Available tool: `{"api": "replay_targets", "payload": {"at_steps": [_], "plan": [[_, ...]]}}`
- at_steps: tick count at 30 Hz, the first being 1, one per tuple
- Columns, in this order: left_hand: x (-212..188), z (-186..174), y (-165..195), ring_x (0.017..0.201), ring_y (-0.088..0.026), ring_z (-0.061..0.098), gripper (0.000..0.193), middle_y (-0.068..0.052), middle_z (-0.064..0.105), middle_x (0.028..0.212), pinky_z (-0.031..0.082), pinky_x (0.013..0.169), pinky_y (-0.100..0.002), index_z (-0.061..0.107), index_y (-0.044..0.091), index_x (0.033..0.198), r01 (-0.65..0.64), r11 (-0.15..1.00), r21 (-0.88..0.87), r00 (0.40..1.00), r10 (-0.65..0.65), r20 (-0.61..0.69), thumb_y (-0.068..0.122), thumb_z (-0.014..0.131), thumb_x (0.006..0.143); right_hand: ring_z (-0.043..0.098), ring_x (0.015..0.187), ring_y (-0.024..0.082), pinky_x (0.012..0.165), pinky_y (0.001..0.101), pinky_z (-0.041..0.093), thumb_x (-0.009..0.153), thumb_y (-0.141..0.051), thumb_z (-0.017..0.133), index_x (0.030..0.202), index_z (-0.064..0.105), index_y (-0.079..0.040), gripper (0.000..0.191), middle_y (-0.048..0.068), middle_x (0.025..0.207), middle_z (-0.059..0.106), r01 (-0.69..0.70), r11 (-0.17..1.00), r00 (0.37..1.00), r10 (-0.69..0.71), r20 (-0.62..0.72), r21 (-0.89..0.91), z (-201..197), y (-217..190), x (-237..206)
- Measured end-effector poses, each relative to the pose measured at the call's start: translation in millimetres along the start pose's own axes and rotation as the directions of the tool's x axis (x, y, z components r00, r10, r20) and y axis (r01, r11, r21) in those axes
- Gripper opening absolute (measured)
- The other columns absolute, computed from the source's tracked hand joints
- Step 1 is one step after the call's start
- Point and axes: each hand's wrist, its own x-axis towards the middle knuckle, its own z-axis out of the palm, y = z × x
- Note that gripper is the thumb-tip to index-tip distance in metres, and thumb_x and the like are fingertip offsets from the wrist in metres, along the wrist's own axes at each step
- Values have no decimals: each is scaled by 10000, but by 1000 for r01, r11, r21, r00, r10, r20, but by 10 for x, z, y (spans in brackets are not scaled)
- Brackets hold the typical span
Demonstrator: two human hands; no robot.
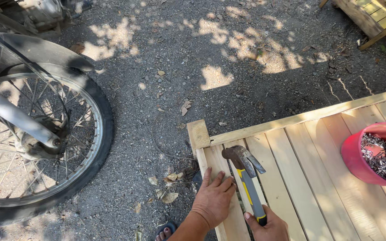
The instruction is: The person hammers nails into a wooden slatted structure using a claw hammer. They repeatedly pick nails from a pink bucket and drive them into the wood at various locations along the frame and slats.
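- Pale, raw wood fills the lower right: the slatted panel (300,156) I am working on lies flat on the gravel, its slats side by side under a long rail (309,117) along the far edge.
- My left hand (214,198) is pressed flat on the slat nearest the panel's left end, fingers spread wide and holding nothing, just bearing down on the board.
- My right hand (268,227) is wrapped tight round the grey-and-yellow handle of the claw hammer (245,167); its rusty head hangs just above the top of the slats, close under the rail and near the corner block (198,134).
- I cannot make out a nail under the head, so whether one is started there I cannot tell.
- A red bucket (351,156) stands on the slats to the right, well apart from my hands, with a good heap of nails (383,158) in it.
- As I judge it, the slats are all laid in place across the part I can see; fixing this left end looks to be the step in hand, and how much nailing remains further along is not shown.
- A motorbike wheel (41,143) stands to the left on the gravel, and my sandalled toes (165,232) show at the bottom edge.
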Motion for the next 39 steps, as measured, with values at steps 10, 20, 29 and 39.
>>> {"api": "replay_targets", "payload": {"at_steps": [10,20,29,39], "plan": [[-151,-365,-419,1434,-322,449,299,-154,607,1342,234,1300,-492,683,9,1166,-119,986,-120,990,128,63,156,596,922,758,793,168,811,318,604,742,-409,867,1144,750,-140,497,54,806,776,-44,996,998,46,36,-72,211,-194,-293],[597,-1264,-1435,1458,-373,338,415,-140,524,1464,253,1188,-540,680,104,1274,-62,995,-83,985,47,-166,92,610,865,762,773,199,813,343,603,731,-405,853,929,708,-103,389,78,741,744,158,977,976,-133,-172,140,738,-629,-518],[856,-1495,-1339,1441,-310,361,340,-60,570,1386,275,1218,-480,725,221,1252,49,998,-36,968,-38,249,306,562,966,725,672,169,733,323,544,763,-509,842,1096,824,-94,532,109,713,782,-450,873,890,456,12,186,1100,-960,-783],[924,-1357,-1297,1489,-280,234,408,9,401,1549,136,1219,-513,639,321,1366,121,992,-18,949,-111,295,388,523,981,741,735,179,768,314,561,797,-449,827,1277,684,-121,599,116,786,778,-436,818,870,489,-57,375,1643,-973,-767]]}}
